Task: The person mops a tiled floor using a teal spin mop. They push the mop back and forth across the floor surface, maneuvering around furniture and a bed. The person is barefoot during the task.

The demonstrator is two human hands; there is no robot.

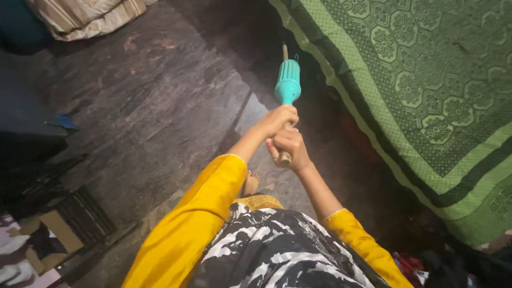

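Both my hands grip a long stick with a teal plastic handle piece (288,84), held out over the dark floor. My left hand (276,119) clasps the stick just below the teal part. My right hand (288,148) wraps the wooden end of the stick closer to my body. The far end of the stick runs toward the shadow under the bed and is hidden there. My sleeves are yellow, and one bare foot (250,183) shows below my arms.
A bed with a green patterned cover (426,90) fills the right side. Dark stone floor (160,106) spreads to the left. A folded striped cloth (85,16) lies top left. A black mat (85,213) and cardboard (53,234) sit bottom left.
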